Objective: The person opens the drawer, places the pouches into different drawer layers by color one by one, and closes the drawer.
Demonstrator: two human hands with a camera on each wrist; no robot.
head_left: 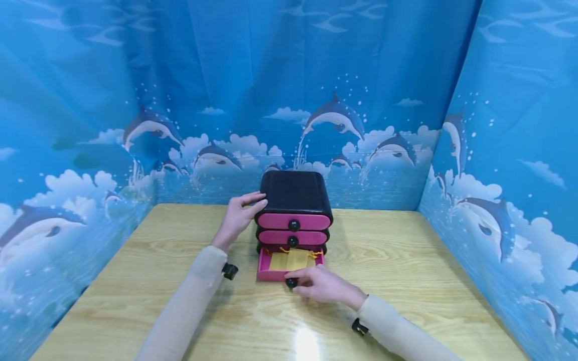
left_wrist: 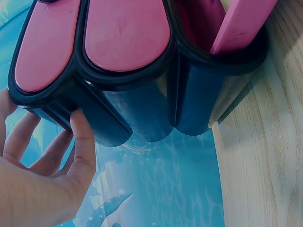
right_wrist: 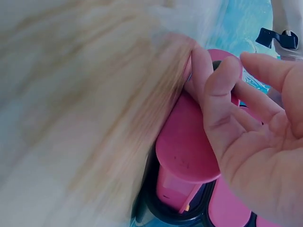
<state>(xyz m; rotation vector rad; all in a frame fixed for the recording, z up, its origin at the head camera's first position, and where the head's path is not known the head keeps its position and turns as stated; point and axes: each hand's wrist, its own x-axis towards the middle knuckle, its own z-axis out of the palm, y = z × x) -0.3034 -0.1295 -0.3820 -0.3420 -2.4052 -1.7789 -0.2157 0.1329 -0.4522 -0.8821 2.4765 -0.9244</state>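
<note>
A small black chest of drawers [head_left: 295,193] with pink drawer fronts stands on the table. Its lowest drawer [head_left: 270,276] is pulled out and has gold drawstring pouches [head_left: 298,259] lying in it. My right hand [head_left: 322,286] pinches that drawer's round black knob [head_left: 291,283] between thumb and fingers; in the right wrist view the fingers hide most of it. Against the chest's upper left side rests my left hand [head_left: 239,215], with its fingers extended along the black casing, as the left wrist view [left_wrist: 57,165] also shows.
The two upper drawers [head_left: 271,221] are closed, each with a black knob. Light wood table [head_left: 384,281] surrounds the chest. Behind it and at both sides hangs a blue curtain [head_left: 226,75] printed with dolphins.
</note>
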